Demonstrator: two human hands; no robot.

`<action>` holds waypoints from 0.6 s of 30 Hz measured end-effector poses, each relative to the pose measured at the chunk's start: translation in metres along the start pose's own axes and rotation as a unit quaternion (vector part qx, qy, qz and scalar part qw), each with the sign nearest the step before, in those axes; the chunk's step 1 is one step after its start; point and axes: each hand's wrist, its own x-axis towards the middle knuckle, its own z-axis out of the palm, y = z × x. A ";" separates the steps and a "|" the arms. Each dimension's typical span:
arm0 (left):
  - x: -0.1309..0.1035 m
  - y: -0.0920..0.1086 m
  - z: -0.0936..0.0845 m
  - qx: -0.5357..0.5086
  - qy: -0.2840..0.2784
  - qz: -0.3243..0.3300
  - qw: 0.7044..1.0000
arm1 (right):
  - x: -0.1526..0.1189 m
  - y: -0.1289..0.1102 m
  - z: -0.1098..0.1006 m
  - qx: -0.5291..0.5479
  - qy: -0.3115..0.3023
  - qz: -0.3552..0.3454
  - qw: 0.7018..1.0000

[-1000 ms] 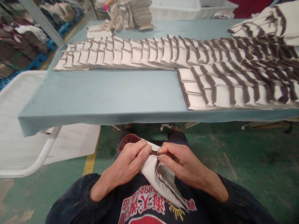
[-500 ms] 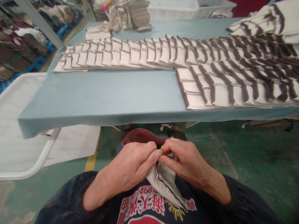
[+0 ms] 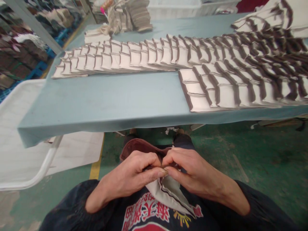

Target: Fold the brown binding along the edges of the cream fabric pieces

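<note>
Close to my body, my left hand [image 3: 136, 171] and my right hand [image 3: 190, 168] meet over a cloth piece [image 3: 155, 191]. Its lower part is cream with a dark seam line, and a maroon flap [image 3: 134, 148] curves out beyond my knuckles. Both hands are closed, thumbs and forefingers pinching the fabric where the fingertips come together. Exactly what lies between the fingertips is hidden by them. The cream tail of the cloth hangs down over a dark apron [image 3: 149, 218] with printed red and white lettering.
Ahead stands a table with a blue-green cover [image 3: 115, 99]. Overlapping rows of cream cloth pieces with dark edges [image 3: 207, 93] lie across it. A stack of beige fabric [image 3: 139, 16] is at the back. A white plastic tub [image 3: 31, 183] stands at the left.
Both hands have shifted slightly down toward my body, still pinching the cloth. My fingers have bent more and the maroon flap has tilted a little left. The view has moved slightly.
</note>
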 end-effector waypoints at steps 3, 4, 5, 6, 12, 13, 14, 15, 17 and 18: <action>-0.003 0.005 -0.002 0.090 -0.006 0.028 0.996 | -0.002 -0.005 -0.006 -0.005 -0.024 0.002 1.000; -0.004 0.008 -0.002 0.122 -0.009 0.035 0.992 | -0.002 -0.007 -0.007 -0.008 -0.032 0.002 0.999; -0.005 0.011 -0.002 0.153 -0.013 0.041 0.987 | -0.003 -0.009 -0.008 -0.013 -0.039 0.002 0.999; -0.006 0.013 -0.002 0.179 -0.017 0.044 0.983 | -0.004 -0.010 -0.009 -0.019 -0.044 0.001 0.999; -0.010 0.018 0.002 0.260 -0.003 0.055 0.964 | -0.007 -0.014 -0.009 -0.045 -0.059 0.002 0.997; -0.010 0.017 0.003 0.263 0.003 0.058 0.963 | -0.007 -0.014 -0.009 -0.044 -0.059 0.000 0.997; -0.010 0.016 0.004 0.264 0.008 0.062 0.962 | -0.006 -0.015 -0.010 -0.042 -0.058 -0.003 0.997; -0.010 0.014 0.006 0.266 0.011 0.066 0.962 | -0.005 -0.016 -0.010 -0.039 -0.058 -0.006 0.998; -0.009 0.012 0.010 0.276 0.027 0.083 0.957 | -0.003 -0.017 -0.011 -0.037 -0.057 -0.008 0.998; -0.009 0.011 0.013 0.281 0.041 0.095 0.954 | -0.002 -0.018 -0.010 -0.041 -0.051 -0.010 0.998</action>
